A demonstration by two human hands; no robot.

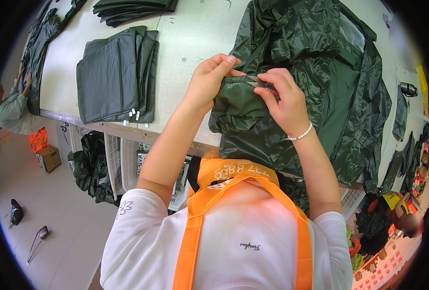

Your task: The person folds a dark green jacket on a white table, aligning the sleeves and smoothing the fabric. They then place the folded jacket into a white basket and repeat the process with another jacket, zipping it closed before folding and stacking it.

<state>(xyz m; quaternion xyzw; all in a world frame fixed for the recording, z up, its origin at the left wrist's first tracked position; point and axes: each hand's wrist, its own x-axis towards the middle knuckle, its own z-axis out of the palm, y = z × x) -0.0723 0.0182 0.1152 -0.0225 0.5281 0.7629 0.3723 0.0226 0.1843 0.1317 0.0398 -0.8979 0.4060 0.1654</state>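
A dark green, shiny garment point(316, 72) lies bunched over the table in front of me. Thumb and fingers of my left hand point(209, 77) are closed on its gathered edge. My right hand point(283, 94), wearing a beaded bracelet point(300, 134), grips small metal thread snips point(254, 81). Their short pointed blades are at the fabric edge, close to my left fingertips; the handles are mostly hidden in my right fingers. Below both hands, a puffed, gathered section point(241, 104) of the garment hangs near the table's front edge.
Left of my arms sits a stack of flat dark green zippered pieces point(108, 77) with small white tags. More folded dark fabric point(132, 9) lies farther back. White plastic baskets point(113, 159) stand under the table edge. Other people work at far left point(18, 111) and far right point(405, 217).
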